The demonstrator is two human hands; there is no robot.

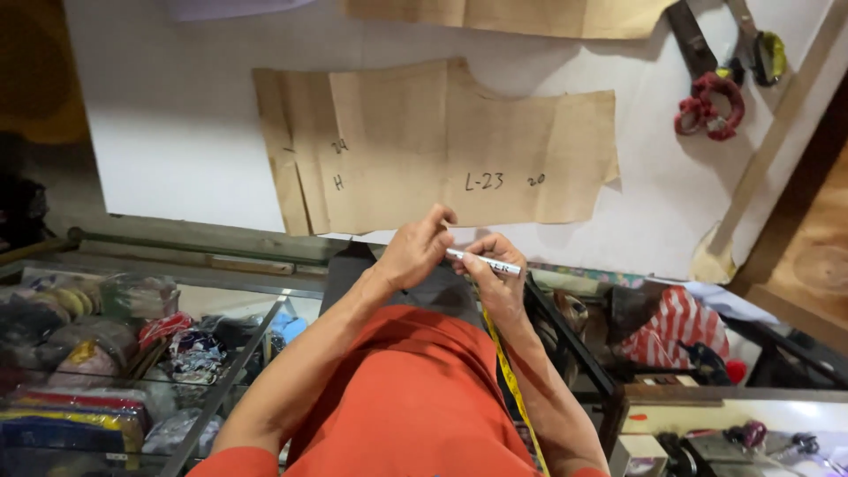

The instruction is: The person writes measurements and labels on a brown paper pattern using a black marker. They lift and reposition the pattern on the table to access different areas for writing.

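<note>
— While both hands hover at the lower middle of the frame, what are they holding?
— A white marker pen (484, 262). The right hand (496, 274) wraps its barrel, fingers curled round it, and the left hand (417, 247) pinches the end that points to the left of the frame, fingertips pressed together on it.
— Where is the pen against the table?
— Just below the near edge of the white table (168, 132), over the person's orange shirt (406, 397). Above the hands, in the centre of the frame, a brown paper pattern piece (424, 146) lies flat on the table, with handwritten marks on it.
— Anything else on the table?
— A second brown paper piece (521, 16) at the top edge, and at the upper right a pair of scissors (707, 84) whose handles are wound in red.
— And lower down?
— A yellow measuring tape (512, 380) hangs down beside the right forearm. At the lower left sits a glass case (221, 375) with colourful packets inside; at the lower right is a red-and-white striped cloth (671, 327).
</note>
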